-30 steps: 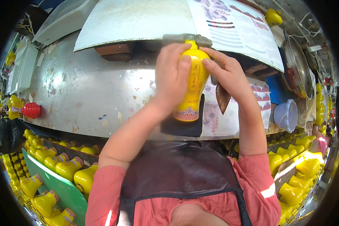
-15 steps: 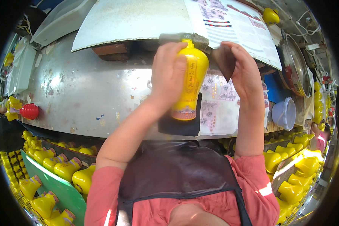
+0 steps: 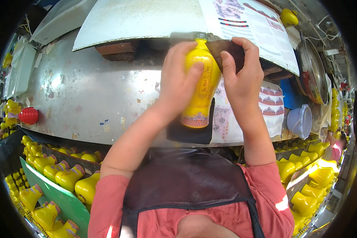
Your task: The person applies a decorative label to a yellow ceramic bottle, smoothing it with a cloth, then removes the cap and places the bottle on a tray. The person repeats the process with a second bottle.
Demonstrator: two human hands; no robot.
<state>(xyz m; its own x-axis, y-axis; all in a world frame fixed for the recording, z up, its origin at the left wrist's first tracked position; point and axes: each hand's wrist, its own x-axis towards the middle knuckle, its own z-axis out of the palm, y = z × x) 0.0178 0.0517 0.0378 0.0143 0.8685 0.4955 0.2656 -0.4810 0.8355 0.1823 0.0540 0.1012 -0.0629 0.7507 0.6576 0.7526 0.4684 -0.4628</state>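
A glossy yellow bottle (image 3: 202,89) with a narrow neck, red lettering and a patterned band round its base lies on a black cloth (image 3: 178,133) at the table's near edge, neck pointing away from me. My left hand (image 3: 178,75) is wrapped over its left side, thumb on the front. In my right hand (image 3: 244,75) a thin, flat dark brown scraper-like piece (image 3: 231,51) is pinched between thumb and fingers. One edge of that piece meets the bottle's right shoulder. Part of the bottle's left side is hidden under my left hand.
Printed decal sheets (image 3: 271,99) lie on the metal table (image 3: 87,91) and on a raised white board (image 3: 146,20) propped on bricks (image 3: 116,50). A lilac bucket (image 3: 300,121) stands right, a red ribbed pump bottle (image 3: 28,116) left. Yellow bottles (image 3: 69,177) fill racks on both sides.
My right hand has moved left, bringing the dark piece from beside the bottle onto its right shoulder. My left hand still holds the bottle, almost in the same place.
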